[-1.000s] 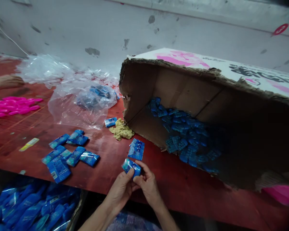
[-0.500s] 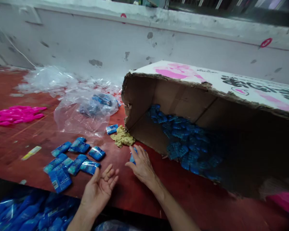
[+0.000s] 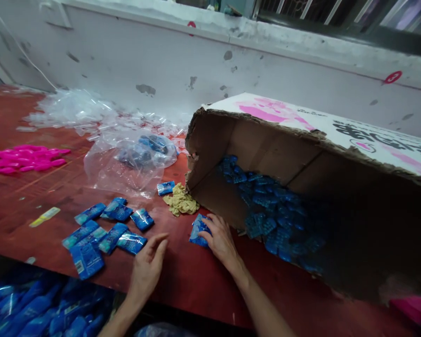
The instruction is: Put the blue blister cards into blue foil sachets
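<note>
My right hand (image 3: 220, 238) reaches over a flat blue printed card (image 3: 197, 230) lying on the red table. Its thumb and fingers rest on the card's right part, spread apart, and cover some of it. My left hand (image 3: 148, 267) hovers at the table's front edge, fingers loosely bent, with nothing visible in it. Close to its left lie several small blue wrapped packets (image 3: 87, 257), some overlapping. One more packet (image 3: 142, 219) lies just behind them. A crumpled yellowish cloth (image 3: 181, 200) sits behind the card, and a blue packet (image 3: 165, 188) lies beside it.
A large torn cardboard box (image 3: 266, 135) lies on its side at right, with many blue pieces (image 3: 277, 206) inside. Clear plastic bags (image 3: 122, 173) and pink pieces (image 3: 24, 159) lie at left. Below the table edge are blue packages (image 3: 38, 304).
The small packet held in both hands a second ago now lies with the other packets at left. My hands have parted, and the right has moved onto the flat card. The view has tilted up.
</note>
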Motion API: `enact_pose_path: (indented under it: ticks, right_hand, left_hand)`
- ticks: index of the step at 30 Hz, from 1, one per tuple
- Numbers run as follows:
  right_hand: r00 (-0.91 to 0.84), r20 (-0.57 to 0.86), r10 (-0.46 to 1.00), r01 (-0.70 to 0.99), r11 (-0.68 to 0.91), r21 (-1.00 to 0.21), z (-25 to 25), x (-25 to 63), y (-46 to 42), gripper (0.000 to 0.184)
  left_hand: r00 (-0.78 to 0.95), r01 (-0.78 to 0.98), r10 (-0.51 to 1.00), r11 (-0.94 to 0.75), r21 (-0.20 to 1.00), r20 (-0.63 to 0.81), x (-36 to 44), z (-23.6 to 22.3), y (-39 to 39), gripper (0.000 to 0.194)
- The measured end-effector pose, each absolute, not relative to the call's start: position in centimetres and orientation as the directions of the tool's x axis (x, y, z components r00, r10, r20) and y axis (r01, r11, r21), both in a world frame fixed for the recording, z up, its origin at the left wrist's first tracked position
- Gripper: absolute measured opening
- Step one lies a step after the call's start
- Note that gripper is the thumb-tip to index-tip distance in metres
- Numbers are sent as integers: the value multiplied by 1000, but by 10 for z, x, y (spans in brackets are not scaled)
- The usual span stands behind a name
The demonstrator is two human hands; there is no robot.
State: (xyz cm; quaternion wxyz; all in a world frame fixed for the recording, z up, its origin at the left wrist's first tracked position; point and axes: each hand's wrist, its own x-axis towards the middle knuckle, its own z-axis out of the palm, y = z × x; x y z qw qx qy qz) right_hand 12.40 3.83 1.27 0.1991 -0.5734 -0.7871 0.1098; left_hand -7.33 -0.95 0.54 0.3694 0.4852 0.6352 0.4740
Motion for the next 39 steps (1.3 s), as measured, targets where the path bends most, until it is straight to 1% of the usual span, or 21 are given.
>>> enact_pose_path:
  ticks: [1, 2, 4, 6, 7, 8, 10, 12, 13, 14, 16, 17, 19, 20, 21, 24, 28, 32, 36, 37, 39]
  right_hand:
    - [-231, 182, 956, 880, 285, -379, 10, 129, 31, 34]
    - [-205, 174, 963, 898, 256, -359, 6, 132, 26, 33]
    - [-177, 173, 969, 915, 227, -333, -3, 132, 18, 30]
    - [-157, 188, 970, 919, 213, -331, -10, 128, 15, 26]
    - [-145, 196, 970, 921, 205, -331, -13, 126, 14, 24]
    - [-135, 204, 970, 923, 198, -331, -15, 124, 14, 24]
    - [-118, 223, 968, 927, 188, -324, -17, 122, 13, 26]
    - [-108, 242, 964, 932, 182, -312, -18, 123, 12, 27]
    - [-102, 249, 963, 935, 179, -306, -19, 123, 11, 26]
    - [-97, 253, 963, 937, 174, -302, -19, 123, 11, 23]
    - [-85, 258, 962, 939, 164, -302, -19, 124, 10, 18]
    - [-82, 259, 962, 938, 162, -305, -19, 124, 10, 16]
    - [-81, 258, 963, 934, 164, -316, -17, 123, 9, 15]
    - [-78, 257, 963, 932, 162, -323, -17, 123, 9, 14]
    - [-72, 254, 964, 931, 156, -329, -16, 123, 9, 14]
    - [-36, 252, 967, 928, 126, -350, -16, 122, 7, 16]
    - [-9, 233, 972, 910, 104, -402, -17, 122, 5, 17]
    - [6, 244, 970, 882, 109, -458, -9, 124, 5, 18]
    - [20, 339, 941, 839, 169, -518, 4, 125, -2, 18]
    - [14, 369, 929, 824, 198, -530, 7, 125, -4, 18]
    - [-10, 414, 910, 781, 266, -565, 11, 124, -9, 18]
  left_hand:
    - [-198, 489, 966, -51, 871, 168, -80, 4, 0, 29]
    - [-122, 665, 953, -129, 735, 278, -86, 2, 10, 31]
    - [-20, 883, 943, -139, 447, 333, -98, -5, 26, 35]
    - [15, 969, 943, -96, 229, 332, -107, -13, 33, 39]
    - [21, 984, 943, -78, 157, 332, -111, -17, 34, 40]
    - [27, 992, 942, -68, 109, 335, -114, -19, 32, 41]
    - [32, 995, 936, -62, 75, 350, -116, -20, 25, 40]
    - [13, 992, 923, -60, 111, 384, -113, -17, 14, 39]
    - [5, 984, 916, -76, 161, 402, -108, -14, 9, 38]
    - [-3, 966, 910, -105, 238, 414, -102, -10, 4, 37]
    - [-27, 869, 920, -172, 465, 391, -85, -5, -5, 34]
    - [-47, 781, 939, -178, 599, 341, -75, -4, -8, 33]
    - [-74, 553, 984, -96, 828, 164, -55, -3, -13, 32]
    - [-77, 434, 995, -17, 901, 56, -46, -3, -14, 32]
    - [-71, 325, 996, 66, 944, -46, -38, -4, -14, 33]
    - [-49, 93, 968, 251, 964, -247, -22, -4, -14, 38]
    - [-23, -72, 928, 369, 927, -372, -17, -1, -12, 41]
    - [-41, -135, 908, 408, 903, -417, -15, 1, -12, 43]
    - [-115, -202, 905, 382, 902, -409, -9, 2, -10, 52]
    - [-106, -216, 906, 381, 899, -409, -8, 2, -9, 51]
    - [-68, -230, 909, 388, 893, -412, -5, 3, -6, 40]
